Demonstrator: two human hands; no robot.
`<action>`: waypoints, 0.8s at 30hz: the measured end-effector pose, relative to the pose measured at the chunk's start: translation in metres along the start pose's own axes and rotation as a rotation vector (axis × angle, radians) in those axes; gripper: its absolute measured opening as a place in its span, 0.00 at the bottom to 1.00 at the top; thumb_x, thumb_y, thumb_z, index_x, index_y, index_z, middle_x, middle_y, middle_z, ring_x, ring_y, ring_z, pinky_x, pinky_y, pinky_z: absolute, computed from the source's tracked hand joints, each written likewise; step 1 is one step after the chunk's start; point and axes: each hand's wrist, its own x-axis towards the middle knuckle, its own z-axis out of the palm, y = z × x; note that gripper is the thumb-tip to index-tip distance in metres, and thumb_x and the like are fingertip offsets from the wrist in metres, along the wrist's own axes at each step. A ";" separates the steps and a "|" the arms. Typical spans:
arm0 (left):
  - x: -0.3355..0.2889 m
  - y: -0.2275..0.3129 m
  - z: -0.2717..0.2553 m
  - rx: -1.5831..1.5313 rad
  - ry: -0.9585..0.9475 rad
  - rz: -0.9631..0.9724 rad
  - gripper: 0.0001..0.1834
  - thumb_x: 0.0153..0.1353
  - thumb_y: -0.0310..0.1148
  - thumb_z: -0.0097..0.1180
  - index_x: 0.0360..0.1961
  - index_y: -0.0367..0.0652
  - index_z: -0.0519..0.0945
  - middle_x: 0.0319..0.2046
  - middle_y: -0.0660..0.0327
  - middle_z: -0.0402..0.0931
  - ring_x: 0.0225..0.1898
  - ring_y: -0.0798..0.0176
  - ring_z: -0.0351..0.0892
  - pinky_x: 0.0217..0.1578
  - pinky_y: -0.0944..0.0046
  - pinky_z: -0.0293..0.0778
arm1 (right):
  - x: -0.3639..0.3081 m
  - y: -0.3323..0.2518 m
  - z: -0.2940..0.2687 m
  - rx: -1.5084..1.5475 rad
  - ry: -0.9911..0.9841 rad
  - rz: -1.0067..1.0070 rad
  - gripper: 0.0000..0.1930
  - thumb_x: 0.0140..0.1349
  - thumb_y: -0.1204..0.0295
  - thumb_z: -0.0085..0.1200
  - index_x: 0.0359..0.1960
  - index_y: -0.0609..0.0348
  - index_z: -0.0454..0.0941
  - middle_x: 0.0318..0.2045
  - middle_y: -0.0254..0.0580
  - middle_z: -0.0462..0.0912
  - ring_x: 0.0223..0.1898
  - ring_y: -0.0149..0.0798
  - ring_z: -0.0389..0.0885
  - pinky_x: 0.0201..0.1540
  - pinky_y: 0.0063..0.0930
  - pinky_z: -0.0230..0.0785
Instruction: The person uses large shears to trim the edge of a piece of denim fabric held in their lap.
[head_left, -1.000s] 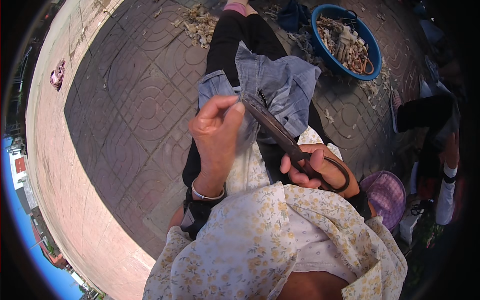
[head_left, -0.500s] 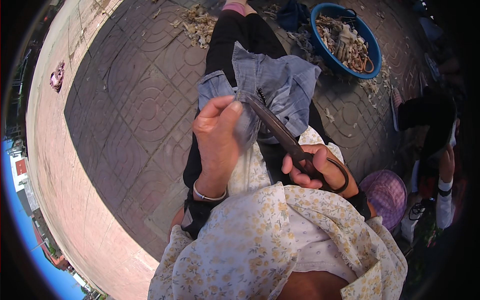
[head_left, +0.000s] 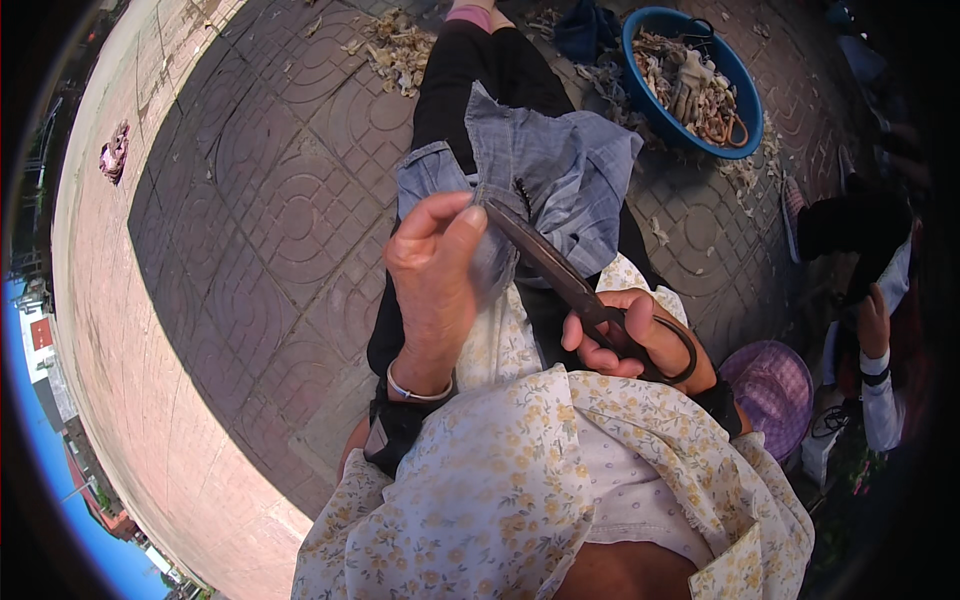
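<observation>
A faded blue-grey denim garment (head_left: 570, 165) lies across my lap over black trousers. My left hand (head_left: 436, 265) pinches its seam between thumb and bent forefinger. In my right hand (head_left: 640, 335) is a pair of dark metal scissors (head_left: 548, 258), my fingers through and around the handle loops. The blades look closed or nearly so, and their tips rest at the seam just beside my left thumb. A short dark strip, perhaps part of a zip, shows on the cloth right of the tips. The cloth below my left hand is partly hidden.
Beyond my lap at the right stands a blue basin (head_left: 742, 110) with scraps and an orange-handled tool. Loose scraps (head_left: 395, 50) lie on the paving near my feet. A purple checked hat (head_left: 768, 400) is close by my right elbow. Another person's hand (head_left: 873, 325) shows at far right.
My hands, the scissors and the denim stay almost in place, with only a tiny shift at the blade tips. The other person's hand at right has moved slightly.
</observation>
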 end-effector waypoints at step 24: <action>-0.007 -0.007 0.010 0.234 -0.017 0.139 0.06 0.54 0.18 0.54 0.34 0.33 0.77 0.30 0.65 0.73 0.33 0.75 0.70 0.38 0.75 0.67 | 0.004 0.008 0.012 -0.204 0.256 -0.245 0.28 0.61 0.45 0.46 0.40 0.63 0.73 0.15 0.25 0.64 0.15 0.18 0.58 0.16 0.14 0.48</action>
